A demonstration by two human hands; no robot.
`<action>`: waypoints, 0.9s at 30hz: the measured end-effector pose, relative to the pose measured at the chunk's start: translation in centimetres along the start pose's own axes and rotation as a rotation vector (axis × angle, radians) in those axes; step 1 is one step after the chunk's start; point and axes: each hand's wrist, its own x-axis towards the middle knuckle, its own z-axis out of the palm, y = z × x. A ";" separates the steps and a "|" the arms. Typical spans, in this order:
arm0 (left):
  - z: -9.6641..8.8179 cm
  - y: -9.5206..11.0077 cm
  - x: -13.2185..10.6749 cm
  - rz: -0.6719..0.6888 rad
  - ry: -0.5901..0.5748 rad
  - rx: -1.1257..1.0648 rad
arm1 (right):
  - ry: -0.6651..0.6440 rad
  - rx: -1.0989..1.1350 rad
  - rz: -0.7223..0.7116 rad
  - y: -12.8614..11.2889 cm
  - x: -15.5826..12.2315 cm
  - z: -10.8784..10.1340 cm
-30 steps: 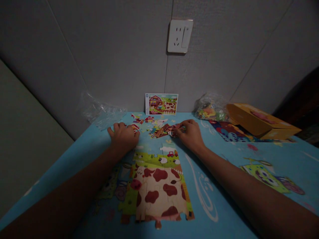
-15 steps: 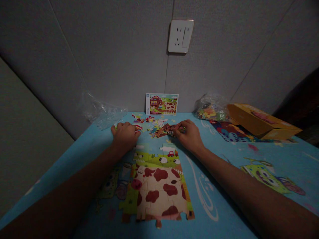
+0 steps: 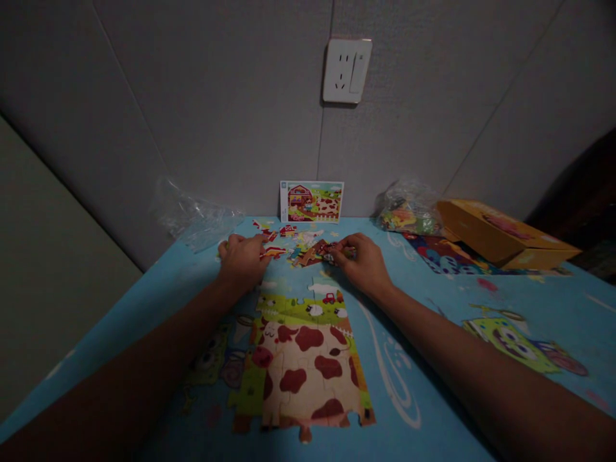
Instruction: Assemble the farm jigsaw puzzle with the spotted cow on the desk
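Note:
A partly joined jigsaw (image 3: 305, 359) with a brown-spotted cow lies on the blue cartoon-printed mat (image 3: 423, 359). Beyond it, loose puzzle pieces (image 3: 303, 244) are scattered near the wall. My left hand (image 3: 243, 262) rests at the left edge of that pile, its fingers curled and pinching a red and white piece (image 3: 272, 252). My right hand (image 3: 363, 263) is at the pile's right edge with fingers closed on a small piece I can barely make out. A reference picture card (image 3: 312, 201) leans against the wall behind the pile.
A crumpled clear plastic bag (image 3: 195, 215) lies at the back left. Another bag of coloured pieces (image 3: 409, 215) and a yellow box (image 3: 500, 234) sit at the back right. A wall socket (image 3: 346, 69) is above the card. The mat drops off at the left.
My left hand has shifted a little right and forward, now holding a red and white piece at its fingertips. My right hand has barely moved.

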 end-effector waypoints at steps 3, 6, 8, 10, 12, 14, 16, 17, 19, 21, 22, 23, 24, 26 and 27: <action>0.3 -0.1 0.0 0.034 0.007 -0.013 | -0.006 0.021 -0.008 -0.1 -0.1 0.1; 0.4 -0.2 -0.1 0.075 0.015 -0.031 | -0.025 0.024 -0.016 -0.2 -0.2 0.1; 0.5 -0.2 -0.1 0.086 0.015 -0.052 | -0.032 0.026 -0.011 -0.2 -0.2 0.2; 0.4 -0.2 0.0 0.074 0.013 -0.080 | -0.039 0.037 -0.005 -0.2 -0.2 0.2; 0.1 -0.1 0.1 0.053 0.014 -0.116 | -0.054 0.050 0.002 -0.4 -0.2 0.1; -0.2 0.1 0.2 0.040 0.020 -0.169 | -0.080 0.079 0.010 -0.9 -0.4 0.0; -0.6 0.6 0.2 0.047 0.025 -0.245 | -0.134 0.160 0.014 -1.6 -0.7 -0.1; -0.8 0.8 0.2 0.055 0.035 -0.291 | -0.169 0.216 0.015 -2.0 -0.9 -0.1; -0.9 1.3 0.0 0.076 0.062 -0.378 | -0.253 0.325 0.024 -2.6 -1.3 0.0; -0.9 1.8 -0.4 0.125 0.092 -0.430 | -0.345 0.395 0.025 -2.9 -1.6 0.1; -0.9 2.0 -0.6 0.166 0.111 -0.440 | -0.387 0.416 0.016 -3.0 -1.8 0.2; -0.9 2.2 -0.8 0.216 0.132 -0.443 | -0.424 0.433 0.001 -3.0 -1.8 0.3; -0.9 2.4 -1.0 0.269 0.164 -0.443 | -0.453 0.450 -0.013 -3.0 -1.9 0.3; -0.9 2.6 -1.2 0.365 0.244 -0.449 | -0.484 0.488 -0.039 -2.9 -1.9 0.3; -0.9 2.7 -1.3 0.404 0.276 -0.448 | -0.486 0.500 -0.057 -3.0 -1.9 0.2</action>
